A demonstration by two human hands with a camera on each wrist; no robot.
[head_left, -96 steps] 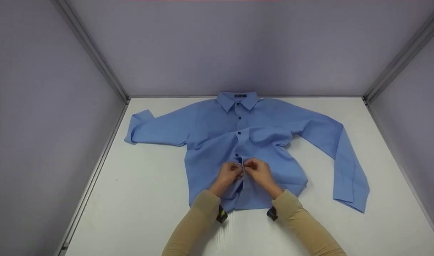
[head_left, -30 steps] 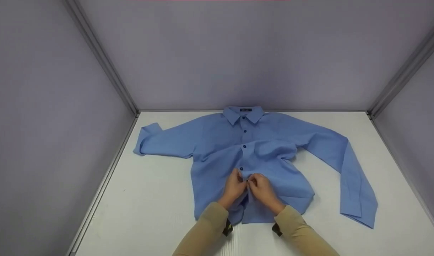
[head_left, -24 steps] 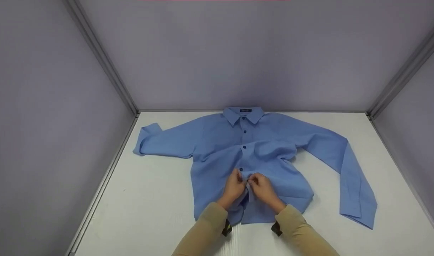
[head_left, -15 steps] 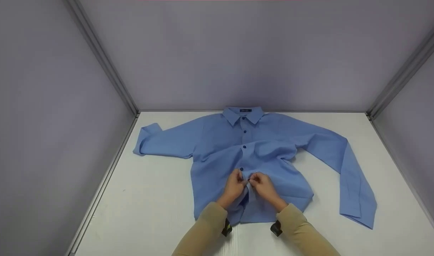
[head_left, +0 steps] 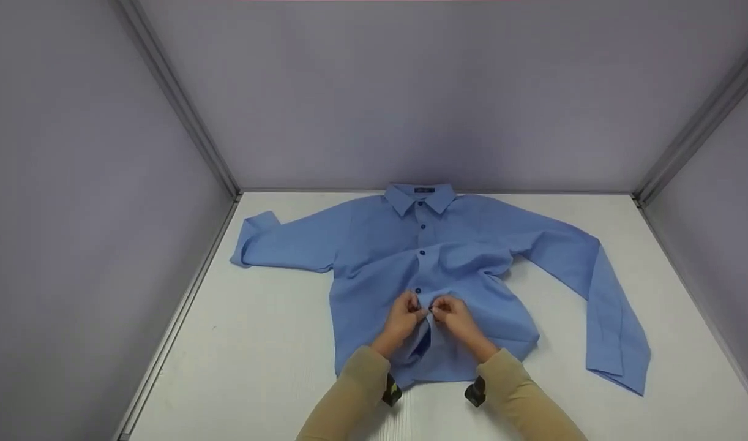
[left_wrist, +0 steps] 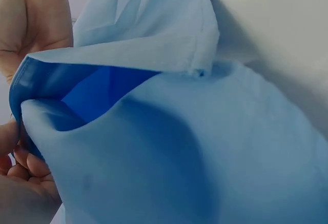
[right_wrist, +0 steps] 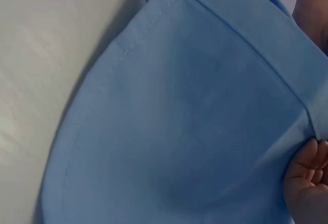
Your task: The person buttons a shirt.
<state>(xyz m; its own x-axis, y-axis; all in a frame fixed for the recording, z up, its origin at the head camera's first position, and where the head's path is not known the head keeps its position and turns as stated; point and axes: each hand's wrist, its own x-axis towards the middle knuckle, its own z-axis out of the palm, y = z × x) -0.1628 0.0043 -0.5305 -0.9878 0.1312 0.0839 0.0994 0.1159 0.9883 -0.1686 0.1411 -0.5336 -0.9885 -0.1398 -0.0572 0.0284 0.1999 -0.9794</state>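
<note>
A blue long-sleeved button-up shirt lies front up, collar away from me, with several dark buttons down its placket. Over the lower placket, my left hand pinches the fabric edge beside the front opening. Close on its right, my right hand pinches the other placket edge, a dark button showing at its fingertips. Whether that button is through its hole I cannot tell. Below the hands the two fronts part, and in the left wrist view the darker blue inside shows between them.
The shirt lies on a white table enclosed by grey panels at the back and sides. One sleeve stretches left with its cuff folded back; the other sleeve bends down on the right. Dark wrist devices sit under both tan sleeves.
Since about three seconds ago the head view has tilted, so the shirt sits lower in it. A dark button now shows at the right fingertips. Over the last second both hands have barely shifted.
</note>
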